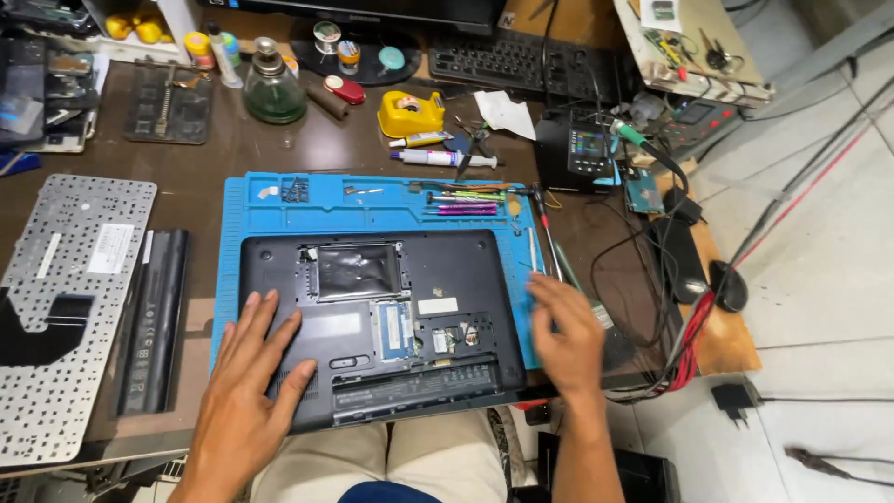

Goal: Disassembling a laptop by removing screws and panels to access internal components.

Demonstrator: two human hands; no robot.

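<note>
Blue mat [279, 200] bears laptop [466, 270], hands flat

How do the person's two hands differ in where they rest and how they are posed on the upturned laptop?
The left hand lies flat, fingers spread, on the laptop base; the right hand rests at the laptop's right edge, over the blue mat, fingers loosely curled. Both are bare and hold nothing.

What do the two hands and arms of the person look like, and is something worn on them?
Both the left hand and the right hand are bare: no gloves, and no rings or watch can be seen. Both forearms are uncovered as far as the picture shows, with no sleeve in view. Below them, light beige trousers and a dark blue edge of a shirt show.
</note>
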